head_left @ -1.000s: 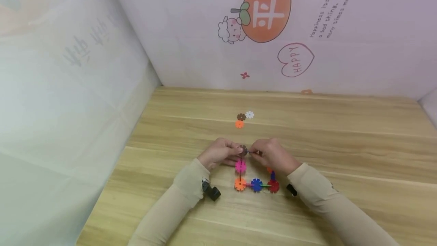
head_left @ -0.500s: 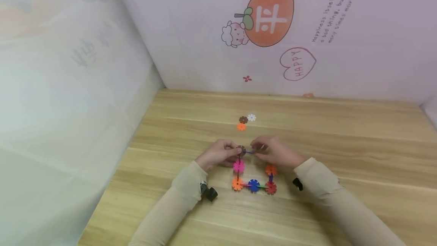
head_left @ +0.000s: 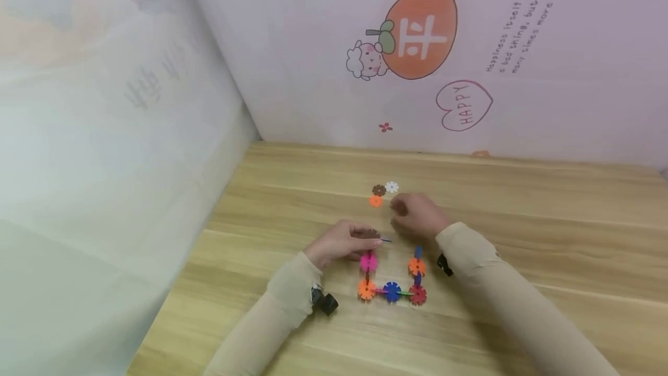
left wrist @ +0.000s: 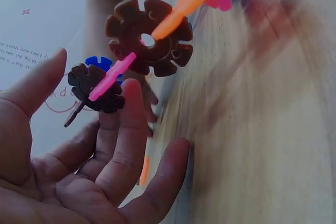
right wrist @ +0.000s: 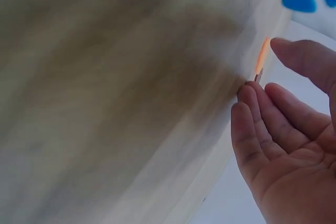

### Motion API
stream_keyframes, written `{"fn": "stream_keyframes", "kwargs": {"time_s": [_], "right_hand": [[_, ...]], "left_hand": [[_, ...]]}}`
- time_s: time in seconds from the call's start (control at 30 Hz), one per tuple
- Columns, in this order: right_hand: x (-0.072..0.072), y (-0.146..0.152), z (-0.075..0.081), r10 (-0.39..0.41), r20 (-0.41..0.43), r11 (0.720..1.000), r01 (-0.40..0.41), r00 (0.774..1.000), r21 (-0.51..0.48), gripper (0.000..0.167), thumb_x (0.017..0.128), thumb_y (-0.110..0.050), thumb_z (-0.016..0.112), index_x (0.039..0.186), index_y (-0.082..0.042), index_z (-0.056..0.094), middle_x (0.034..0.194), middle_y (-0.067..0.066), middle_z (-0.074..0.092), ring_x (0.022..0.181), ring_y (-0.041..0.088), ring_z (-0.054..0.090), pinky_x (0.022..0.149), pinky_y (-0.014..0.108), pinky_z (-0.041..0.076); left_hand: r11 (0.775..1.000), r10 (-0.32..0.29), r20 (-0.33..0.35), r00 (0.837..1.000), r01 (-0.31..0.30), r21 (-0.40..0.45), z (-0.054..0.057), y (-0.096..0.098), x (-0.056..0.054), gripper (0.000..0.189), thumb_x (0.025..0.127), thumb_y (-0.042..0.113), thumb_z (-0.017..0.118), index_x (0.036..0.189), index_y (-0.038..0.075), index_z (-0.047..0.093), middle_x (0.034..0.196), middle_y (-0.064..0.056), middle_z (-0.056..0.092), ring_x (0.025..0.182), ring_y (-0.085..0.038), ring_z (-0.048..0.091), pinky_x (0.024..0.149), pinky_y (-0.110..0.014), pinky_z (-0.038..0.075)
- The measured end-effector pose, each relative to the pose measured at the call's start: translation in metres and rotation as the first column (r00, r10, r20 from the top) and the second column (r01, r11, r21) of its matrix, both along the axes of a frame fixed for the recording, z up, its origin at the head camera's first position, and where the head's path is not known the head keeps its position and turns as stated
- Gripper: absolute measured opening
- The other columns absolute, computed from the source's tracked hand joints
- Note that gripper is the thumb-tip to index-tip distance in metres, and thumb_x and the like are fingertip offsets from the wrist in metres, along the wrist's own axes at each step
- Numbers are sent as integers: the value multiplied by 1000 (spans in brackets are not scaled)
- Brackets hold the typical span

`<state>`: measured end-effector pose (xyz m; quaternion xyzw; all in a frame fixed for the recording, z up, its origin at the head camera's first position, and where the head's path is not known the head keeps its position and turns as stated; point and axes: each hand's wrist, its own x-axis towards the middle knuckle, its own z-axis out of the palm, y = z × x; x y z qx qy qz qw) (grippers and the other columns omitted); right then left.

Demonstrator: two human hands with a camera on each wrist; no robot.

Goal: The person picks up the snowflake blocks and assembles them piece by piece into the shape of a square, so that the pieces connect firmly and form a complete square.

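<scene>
My left hand (head_left: 344, 242) is at the dark brown notched disc (left wrist: 97, 87) on the upper left end of a chain of interlocking snowflake discs. In the left wrist view its thumb is apart from that disc, and the fingers lie loosely beside it. A blue disc (left wrist: 100, 64) sticks out from the brown one. Below come a pink disc (head_left: 369, 262), an orange corner disc (head_left: 367, 289), a blue disc (head_left: 392, 292) and a red disc (head_left: 417, 295). My right hand (head_left: 421, 213) holds nothing, its thumb apart from loosely bent fingers, near the loose orange disc (head_left: 376, 201).
A loose brown disc (head_left: 378, 190) and white disc (head_left: 392, 187) lie by the orange one on the wooden table (head_left: 522, 208). The chain's right side has another orange disc (head_left: 417, 267) with a blue disc (head_left: 419, 252) above. A printed cloth wall (head_left: 313, 74) stands behind.
My right hand has let go of the blue disc at the brown one and moved away toward the loose discs. My left hand stays by the brown disc. The head view has shifted slightly.
</scene>
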<state>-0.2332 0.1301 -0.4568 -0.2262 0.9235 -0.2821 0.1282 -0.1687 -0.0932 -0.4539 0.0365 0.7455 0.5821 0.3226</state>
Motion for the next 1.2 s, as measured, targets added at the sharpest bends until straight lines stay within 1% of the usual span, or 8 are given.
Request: {"fn": "stream_keyframes", "kwargs": {"time_s": [0.13,0.27,0.37,0.47,0.63,0.77,0.97,1.2], "right_hand": [[-10,-9,-3,-6,-40,1000,7,999,16,40,89,-14,71,122,5,61,113,20,69,104,34,65,95,49,54],[-16,-17,-6,-9,-86,998,14,996,53,37,87,-17,74,116,5,64,104,16,70,96,30,66,90,46,56],[-19,-23,-9,-7,-131,997,18,991,81,34,87,-19,75,111,4,66,104,16,71,93,28,66,86,44,56],[-20,-28,-9,-10,-161,994,27,987,102,34,87,-21,76,110,3,66,106,16,71,91,27,66,84,42,57],[-20,-31,-8,-14,-190,990,41,982,137,33,89,-21,74,112,1,67,108,15,71,95,28,68,86,42,57],[-21,-31,-8,-9,-192,990,36,981,139,31,90,-18,73,114,0,67,108,16,71,97,30,68,88,44,57],[-19,-29,-8,24,-174,996,-10,985,83,33,84,-8,77,114,4,68,109,20,68,102,34,64,91,45,55],[-1,-11,-8,30,-81,999,-34,996,-42,21,86,-7,74,107,-6,71,99,8,71,91,23,65,83,41,57]], "left_hand": [[1000,-19,-28,999,18,-21,-1,3,3,36,88,33,74,116,10,71,105,-7,73,88,-14,69,81,-29,60],[1000,-21,-17,1000,21,1,-1,6,5,33,90,30,73,114,8,72,106,-8,74,91,-14,70,83,-29,60],[999,-31,-14,999,31,31,-1,8,6,31,91,26,72,115,5,72,107,-10,74,94,-14,70,86,-28,59],[998,-53,-33,998,54,31,-1,7,7,27,91,24,72,111,6,73,107,-10,75,91,-12,69,85,-26,58],[996,-92,-66,994,93,4,0,7,7,24,90,25,73,109,10,75,105,-3,75,92,-9,67,88,-26,56],[995,-101,-74,992,101,-6,-1,8,7,26,89,24,74,112,10,74,108,0,74,99,-11,67,94,-28,55],[996,-84,-69,994,83,-20,0,7,5,28,89,22,75,113,9,73,107,-2,74,99,-12,68,94,-29,55],[996,-85,-84,993,82,-45,2,5,2,31,90,25,74,117,11,72,105,0,75,98,-10,67,96,-30,52]]}}
